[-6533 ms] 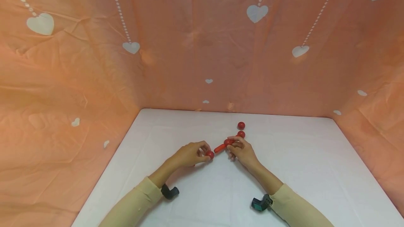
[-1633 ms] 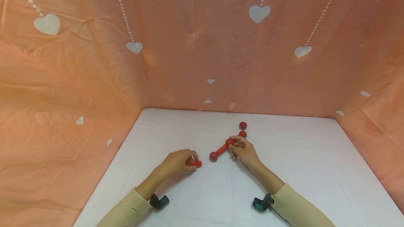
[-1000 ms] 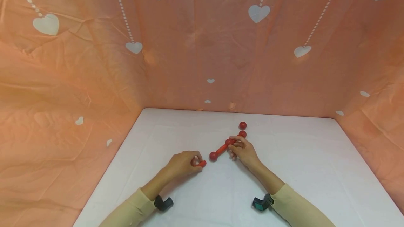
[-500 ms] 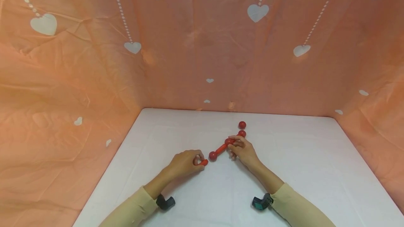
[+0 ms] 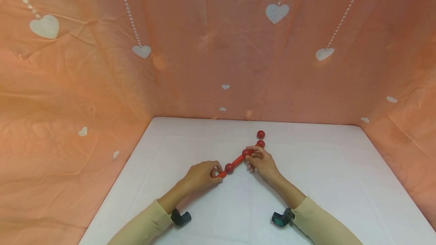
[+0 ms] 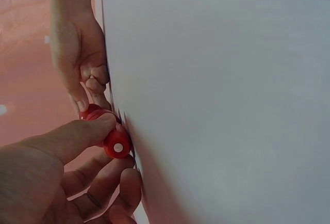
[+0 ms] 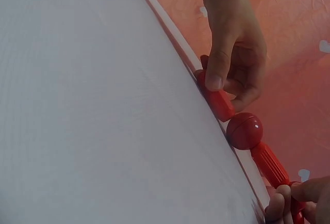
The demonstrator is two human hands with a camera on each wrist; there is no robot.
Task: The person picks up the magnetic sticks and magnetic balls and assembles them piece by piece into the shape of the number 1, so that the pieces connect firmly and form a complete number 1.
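My left hand (image 5: 203, 175) pinches a short red rod (image 5: 221, 174) between thumb and fingers. The rod's far end is right at a red ball (image 5: 229, 168), as the right wrist view also shows with the rod (image 7: 219, 102) and ball (image 7: 245, 131). From that ball a ribbed red rod (image 7: 270, 164) runs up to a second ball (image 5: 246, 152). My right hand (image 5: 263, 163) grips the chain at this second ball with thumb and fingertips. Beyond it the chain carries on, partly hidden by the fingers, to a third ball (image 5: 260, 144).
A loose red ball (image 5: 260, 134) lies just behind the chain's far end. Everything is on a white table (image 5: 327, 169), enclosed by orange cloth (image 5: 184, 67) with printed white hearts. Both wrists carry a dark strapped device (image 5: 282, 218).
My left hand first held the near ball, now on the chain's end. Holding a red rod since, it has moved right until the rod meets that ball. The right hand has stayed put.
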